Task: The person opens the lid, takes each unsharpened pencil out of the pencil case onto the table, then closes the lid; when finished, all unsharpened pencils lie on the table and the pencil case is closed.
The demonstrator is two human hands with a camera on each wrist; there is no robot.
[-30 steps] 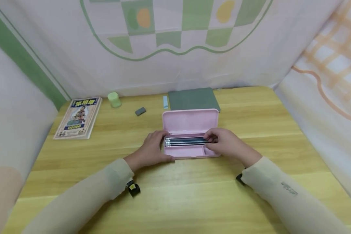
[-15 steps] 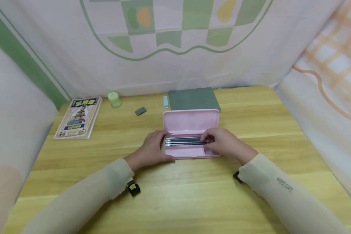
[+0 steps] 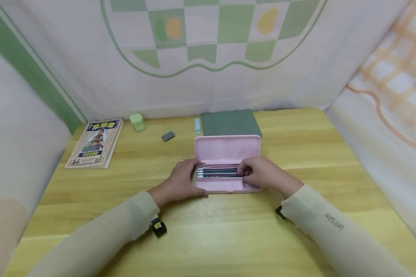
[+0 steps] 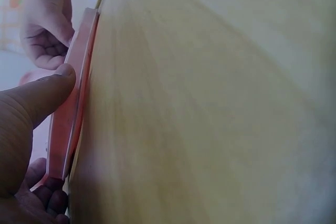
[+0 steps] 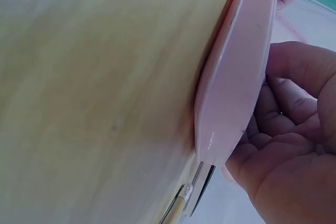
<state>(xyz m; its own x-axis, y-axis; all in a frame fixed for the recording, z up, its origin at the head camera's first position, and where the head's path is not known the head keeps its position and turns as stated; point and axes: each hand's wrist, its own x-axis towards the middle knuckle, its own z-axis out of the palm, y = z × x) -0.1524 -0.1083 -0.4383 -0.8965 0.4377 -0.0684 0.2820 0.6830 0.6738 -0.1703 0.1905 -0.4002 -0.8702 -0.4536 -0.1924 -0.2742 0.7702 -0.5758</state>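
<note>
A pink pencil case (image 3: 224, 186) lies on the wooden table with its lid (image 3: 227, 148) raised toward the back. Several dark pencils (image 3: 220, 172) with silvery left ends lie side by side in its rear compartment. My left hand (image 3: 182, 180) grips the case's left end, thumb along the front wall and fingers at the back corner; the left wrist view shows the thumb (image 4: 50, 95) against the pink wall. My right hand (image 3: 263, 173) reaches into the right part of the case, fingers curled at the pencils' right ends. The case wall (image 5: 236, 77) hides those fingertips in the right wrist view.
Behind the lid lies a dark green notebook (image 3: 230, 122), with a light blue and white strip (image 3: 197, 125) beside it. A grey eraser (image 3: 168, 136), a light green cup-like container (image 3: 137, 122) and a comic-style book (image 3: 96, 144) are farther left. A printed cloth (image 3: 201, 88) hangs behind the table.
My right hand has shifted slightly left along the pencils inside the case. The left hand keeps its grip. The head view has tilted up a little.
</note>
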